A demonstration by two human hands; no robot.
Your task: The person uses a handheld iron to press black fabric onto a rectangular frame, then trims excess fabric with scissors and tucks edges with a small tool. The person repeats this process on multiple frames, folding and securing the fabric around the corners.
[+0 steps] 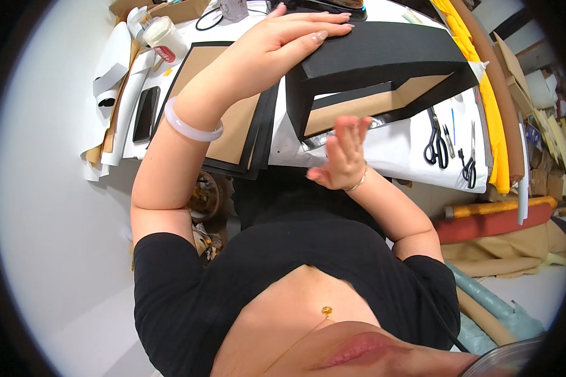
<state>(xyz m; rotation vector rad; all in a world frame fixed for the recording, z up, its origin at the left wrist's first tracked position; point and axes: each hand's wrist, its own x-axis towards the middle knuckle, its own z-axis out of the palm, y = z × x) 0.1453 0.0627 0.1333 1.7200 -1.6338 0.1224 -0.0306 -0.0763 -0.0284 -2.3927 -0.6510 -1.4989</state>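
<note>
A large black-covered box frame (383, 53) with bare brown board inside stands on its side on the white-topped table (383, 151). My left hand (289, 38) lies on its upper left edge, fingers stretched out flat. In front of the frame's opening, my right hand (344, 154) is raised with its fingers up and somewhat apart, holding nothing and apparently clear of the box. Under my left forearm lies a stack of black boards, topped by a brown panel with a black border (233, 141).
Large black-handled scissors (435, 147), a slim pointed tool (449, 139) and smaller scissors (470, 169) lie at the right. A black phone (146, 114), white paper rolls (127, 103) and a white tub (165, 38) are at the left. Yellow material (498, 125) hangs along the right edge.
</note>
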